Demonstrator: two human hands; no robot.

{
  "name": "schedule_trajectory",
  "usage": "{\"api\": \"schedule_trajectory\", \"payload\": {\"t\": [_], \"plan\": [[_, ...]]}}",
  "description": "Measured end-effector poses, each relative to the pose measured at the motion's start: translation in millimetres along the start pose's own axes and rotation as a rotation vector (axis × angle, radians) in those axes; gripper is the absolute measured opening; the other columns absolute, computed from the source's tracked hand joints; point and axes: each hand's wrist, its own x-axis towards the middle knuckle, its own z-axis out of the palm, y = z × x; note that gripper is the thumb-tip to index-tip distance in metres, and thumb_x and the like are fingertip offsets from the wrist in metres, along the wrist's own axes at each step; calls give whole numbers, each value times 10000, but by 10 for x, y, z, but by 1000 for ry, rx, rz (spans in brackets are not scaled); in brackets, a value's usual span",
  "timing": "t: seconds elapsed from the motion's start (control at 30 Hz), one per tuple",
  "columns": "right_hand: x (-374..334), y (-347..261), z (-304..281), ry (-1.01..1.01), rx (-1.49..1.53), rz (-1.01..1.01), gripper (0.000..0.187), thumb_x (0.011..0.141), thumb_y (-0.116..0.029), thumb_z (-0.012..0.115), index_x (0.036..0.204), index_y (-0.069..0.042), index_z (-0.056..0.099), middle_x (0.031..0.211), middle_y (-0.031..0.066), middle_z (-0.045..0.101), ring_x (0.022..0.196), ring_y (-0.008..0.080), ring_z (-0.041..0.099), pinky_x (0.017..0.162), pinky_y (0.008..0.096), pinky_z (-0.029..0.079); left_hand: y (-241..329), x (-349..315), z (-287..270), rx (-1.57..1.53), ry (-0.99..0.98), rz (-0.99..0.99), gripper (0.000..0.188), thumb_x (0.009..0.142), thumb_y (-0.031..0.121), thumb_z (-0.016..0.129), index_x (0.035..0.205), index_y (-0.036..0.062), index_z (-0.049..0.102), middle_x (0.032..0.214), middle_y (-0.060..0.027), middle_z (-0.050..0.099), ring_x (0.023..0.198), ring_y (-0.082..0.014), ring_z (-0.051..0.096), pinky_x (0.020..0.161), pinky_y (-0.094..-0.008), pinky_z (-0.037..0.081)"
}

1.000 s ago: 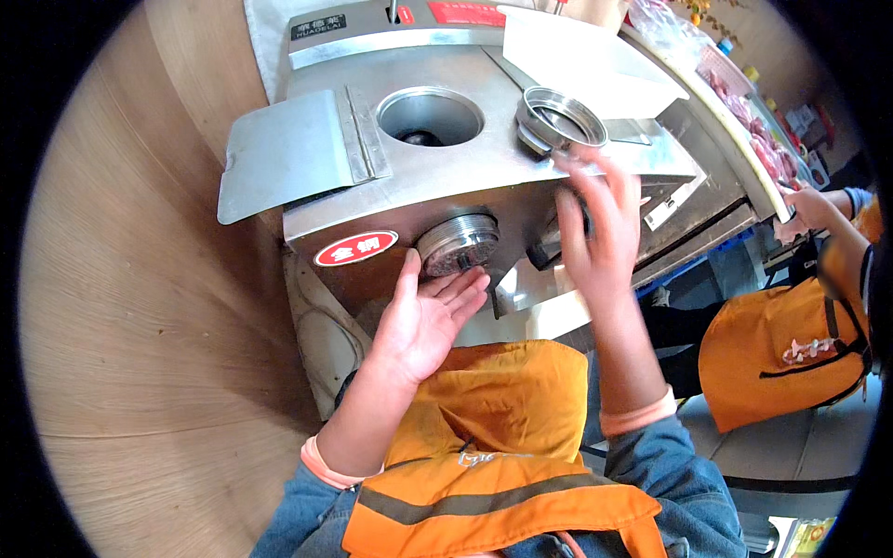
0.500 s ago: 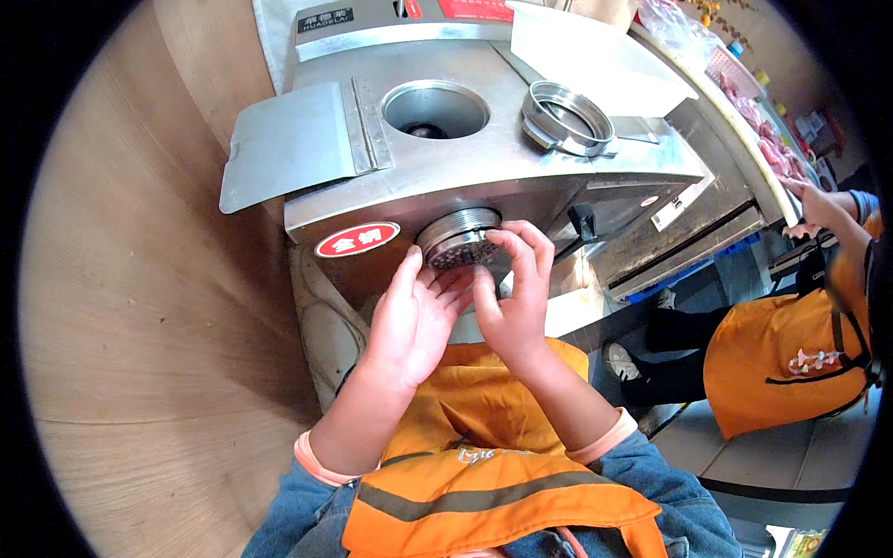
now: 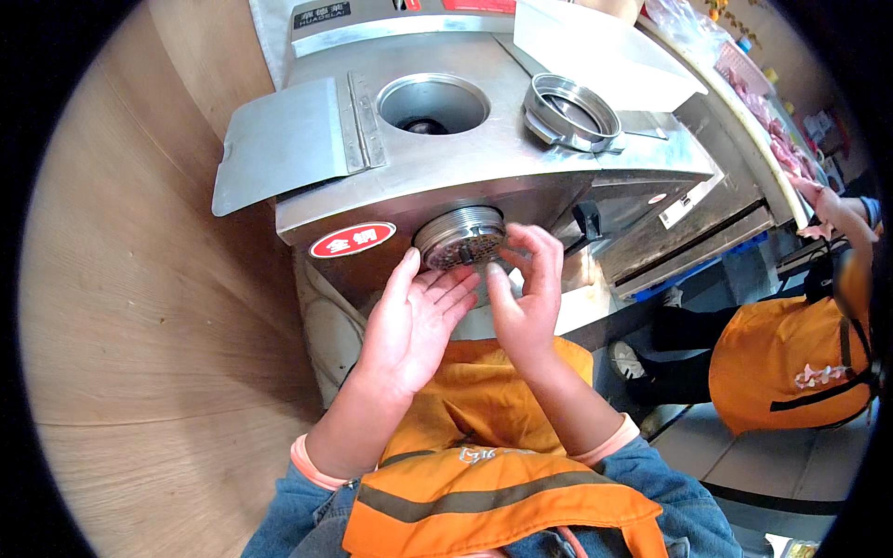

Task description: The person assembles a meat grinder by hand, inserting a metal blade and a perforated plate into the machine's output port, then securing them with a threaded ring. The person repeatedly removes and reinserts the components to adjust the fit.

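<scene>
A steel meat grinder [image 3: 507, 153] stands before me, and a threaded outlet [image 3: 462, 223] sticks out of its front. A perforated grinder plate [image 3: 472, 250] sits in the outlet's mouth. Palm up, my left hand [image 3: 409, 321] lies open just below the outlet, its thumb tip at the left rim. My right hand [image 3: 527, 296] is at the outlet's right side, fingers bent and apart from the thumb, with nothing visible between them. On the grinder's top, a steel locking ring [image 3: 573, 113] rests to the right of the round feed opening [image 3: 433, 93].
A hinged metal lid [image 3: 279, 144] is folded out at the left. Behind the ring stands a white plastic tub [image 3: 605, 60]. A black lever [image 3: 586, 223] juts from the front. Wood panelling [image 3: 167, 307] borders my left; a co-worker in an orange apron [image 3: 772, 363] handles meat at right.
My right hand has drawn back slightly from the plate, its fingers opening. My left hand has lowered a little from beneath the outlet. The plate remains in the outlet.
</scene>
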Motion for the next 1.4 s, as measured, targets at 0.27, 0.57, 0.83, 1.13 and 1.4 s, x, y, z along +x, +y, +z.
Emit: {"api": "schedule_trajectory", "payload": {"t": [0.27, 0.57, 0.83, 1.13, 1.4], "plan": [[-227, 48, 109, -2, 265, 226, 545, 806, 53, 552, 1322, -22, 394, 1282, 132, 408, 1195, 241, 438, 935, 367, 442, -97, -21, -215, 215, 28, 44, 434, 947, 386, 456, 1178, 19, 483, 1148, -119, 557, 1095, -228, 522, 946, -373, 413], [-139, -148, 32, -25, 988, 767, 430, 914, -88, 408, 1312, 64, 355, 1292, 158, 417, 1211, 281, 444, 1002, 399, 395, -81, 0, -292, 324, 50, 158, 472, 955, 388, 438, 1186, -19, 493, 1181, -144, 535, 1095, -230, 510, 927, -380, 419], [-85, -137, -164, -55, 928, 704, 319, 910, -76, 448, 1202, 50, 458, 1189, 136, 500, 1155, 209, 479, 994, 367, 392, -93, -79, -229, 694, 64, 222, 463, 972, 329, 385, 1208, -56, 485, 1237, -186, 524, 1159, -283, 521, 918, -386, 446], [-107, -24, -53, -17, 350, 282, 344, 852, 25, 497, 1192, -19, 479, 1162, 88, 472, 1115, 200, 475, 956, 359, 399, -2, -10, -237, 62, 25, 17, 491, 936, 378, 433, 1141, -59, 522, 1218, -208, 526, 1183, -300, 473, 995, -414, 382], [9, -47, 55, -166, -378, -150, 160, 777, -154, 691, 764, -39, 581, 786, 119, 605, 653, 261, 611, 550, 338, 488, -34, 92, -243, -188, -133, -155, 506, 921, 376, 406, 1126, -77, 502, 1182, -213, 533, 1108, -283, 495, 1015, -407, 353]]}}
